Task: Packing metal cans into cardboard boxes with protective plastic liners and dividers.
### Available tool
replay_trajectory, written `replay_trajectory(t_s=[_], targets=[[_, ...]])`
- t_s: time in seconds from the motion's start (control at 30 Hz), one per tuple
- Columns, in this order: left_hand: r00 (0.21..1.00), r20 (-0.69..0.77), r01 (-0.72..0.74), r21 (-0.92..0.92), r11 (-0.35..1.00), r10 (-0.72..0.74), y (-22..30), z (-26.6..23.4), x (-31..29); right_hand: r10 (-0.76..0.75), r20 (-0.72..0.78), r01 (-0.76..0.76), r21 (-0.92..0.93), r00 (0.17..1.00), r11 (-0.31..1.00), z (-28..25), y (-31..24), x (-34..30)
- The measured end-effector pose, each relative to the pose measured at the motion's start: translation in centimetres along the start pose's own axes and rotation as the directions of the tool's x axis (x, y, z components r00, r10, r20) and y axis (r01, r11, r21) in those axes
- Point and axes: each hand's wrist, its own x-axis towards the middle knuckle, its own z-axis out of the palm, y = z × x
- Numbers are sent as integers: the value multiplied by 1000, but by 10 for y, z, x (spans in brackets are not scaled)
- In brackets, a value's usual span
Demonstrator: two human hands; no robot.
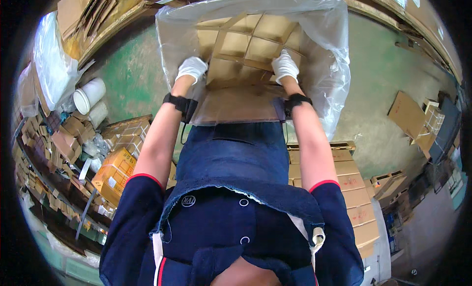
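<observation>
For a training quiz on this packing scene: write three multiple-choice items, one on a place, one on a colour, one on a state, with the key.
1. Where does the cardboard divider grid sit?
A. Inside the box lined with a clear plastic bag
B. On the green floor
C. On the stacked cartons

2. What colour are the gloves on both hands?
A. Black
B. White
C. Orange

3. What are the hands doing?
A. Hanging at the person's sides
B. Holding a white tub
C. Pressing on the near edge of the divider grid

Key: 1 A, the grid lies within the bag-lined box in front of the person. 2 B, the left hand and right hand both wear white gloves, with black bands at the wrists. 3 C, both gloved hands rest on the grid's near edge, while the white tub stands untouched on the floor to the left.
</observation>
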Motion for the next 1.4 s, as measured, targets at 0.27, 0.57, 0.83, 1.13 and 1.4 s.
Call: replay_trajectory(t_s=[0.27,0.57,0.83,1.13,1.4], targets=[[977,159,-87,-321,943,144,11,37,-50,-223,18,224,-110,975,968,-21,19,25],[975,69,218,-471,855,-210,24,76,23,-243,-52,235,-132,969,963,-7,-12,-8],[994,96,79,-290,954,-53,57,83,23,-385,-164,308,-361,908,880,-23,8,48],[996,87,-12,-212,977,31,22,74,4,-80,174,141,-375,981,916,-29,11,-52],[991,94,-91,-96,991,100,20,45,-14,-246,220,302,-275,944,913,-58,-10,-97]])
